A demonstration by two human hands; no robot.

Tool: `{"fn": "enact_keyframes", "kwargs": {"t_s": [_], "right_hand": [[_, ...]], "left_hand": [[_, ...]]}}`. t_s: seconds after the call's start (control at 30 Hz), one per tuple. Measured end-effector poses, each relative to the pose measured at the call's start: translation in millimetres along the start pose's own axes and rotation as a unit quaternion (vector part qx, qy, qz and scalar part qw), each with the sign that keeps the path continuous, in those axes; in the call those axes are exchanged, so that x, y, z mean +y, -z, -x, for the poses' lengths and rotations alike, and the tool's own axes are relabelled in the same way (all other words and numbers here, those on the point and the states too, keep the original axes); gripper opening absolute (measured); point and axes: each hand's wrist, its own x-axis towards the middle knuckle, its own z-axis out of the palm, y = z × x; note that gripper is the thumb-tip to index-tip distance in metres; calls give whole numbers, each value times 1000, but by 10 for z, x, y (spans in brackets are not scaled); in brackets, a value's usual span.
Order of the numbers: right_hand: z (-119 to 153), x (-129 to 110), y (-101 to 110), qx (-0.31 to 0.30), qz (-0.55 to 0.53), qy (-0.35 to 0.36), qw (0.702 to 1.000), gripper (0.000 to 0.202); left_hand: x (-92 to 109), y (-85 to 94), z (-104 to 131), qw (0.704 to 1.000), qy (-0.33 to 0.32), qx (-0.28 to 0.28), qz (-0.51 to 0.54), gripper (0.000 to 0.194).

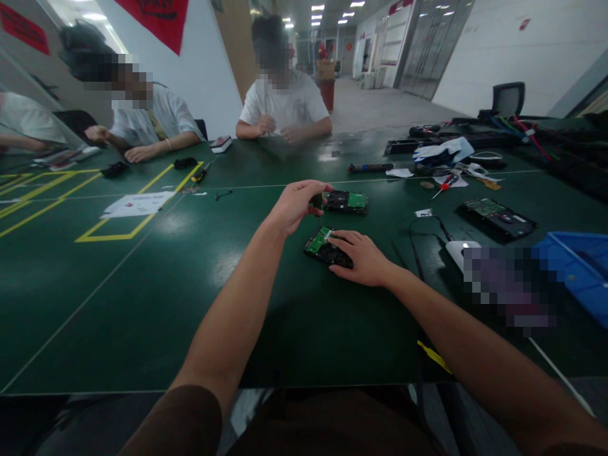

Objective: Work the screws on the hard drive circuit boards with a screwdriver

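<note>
My left hand [300, 204] is closed around the dark handle of a screwdriver [316, 201], whose thin shaft points down at the near hard drive. That near hard drive [319, 240] lies on the green table [199, 304], its green circuit board facing up. Resting on the drive's right part, my right hand [358, 256] has its fingers spread over the black casing and the board. Just behind is a second hard drive [349, 201], flat on the table, with a green board showing.
At the right lie a third hard drive [496, 216], a blue bin [577, 269], a cable and a blurred device. A red screwdriver [445, 185] and a dark tool [371, 168] lie farther back. Two people sit across the table, another at the far left.
</note>
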Motion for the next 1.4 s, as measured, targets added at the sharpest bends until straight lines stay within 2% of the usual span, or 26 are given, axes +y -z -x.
{"fn": "enact_keyframes", "kwargs": {"t_s": [0.13, 0.47, 0.67, 0.83, 1.07, 1.4], "right_hand": [[0, -1, 2, -1, 2, 0, 1000, 73], [8, -4, -5, 2, 3, 1, 1000, 73], [4, -7, 6, -1, 5, 3, 1000, 73], [-1, -8, 10, 0, 4, 1, 1000, 73], [2, 3, -1, 2, 1, 2, 1000, 74], [3, -7, 2, -2, 8, -1, 1000, 73]], "left_hand": [[36, -27, 31, 1000, 10, -19, 18, 15], [0, -29, -3, 999, 20, 6, 48, 14], [19, -24, 3, 1000, 2, -11, 13, 14], [35, -10, 15, 1000, -2, 7, -16, 18], [29, -15, 23, 1000, 7, -19, 12, 20], [17, -18, -2, 999, 20, 4, 40, 16]]}}
